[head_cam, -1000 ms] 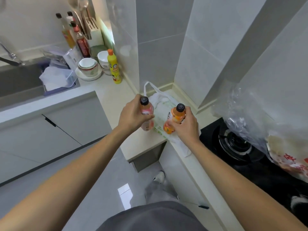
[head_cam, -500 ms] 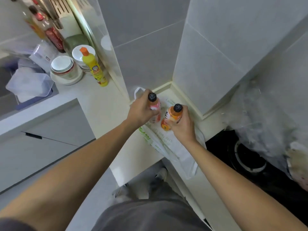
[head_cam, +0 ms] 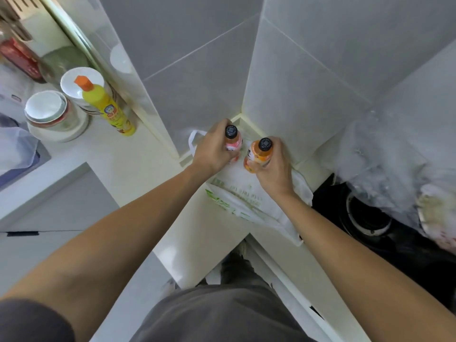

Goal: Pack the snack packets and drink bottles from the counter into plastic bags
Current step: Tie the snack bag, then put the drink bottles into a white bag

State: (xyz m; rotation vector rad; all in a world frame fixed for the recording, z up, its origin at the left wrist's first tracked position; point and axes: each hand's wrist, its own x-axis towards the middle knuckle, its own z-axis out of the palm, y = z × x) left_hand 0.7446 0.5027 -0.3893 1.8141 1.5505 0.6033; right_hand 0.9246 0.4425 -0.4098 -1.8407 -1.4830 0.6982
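Both arms stretched out toward the wall corner, left hand [head_cam: 214, 149] wrapped round a pink bottle [head_cam: 233, 144] and right hand [head_cam: 274, 169] wrapped round an orange bottle [head_cam: 259, 154], both bottles upright with black caps up, side by side. Held right over the far end of a flat white plastic bag [head_cam: 246, 201] lying on the cream counter [head_cam: 138, 166]. Pushed farther back into the corner than half a second ago, with the same tight grip on each bottle.
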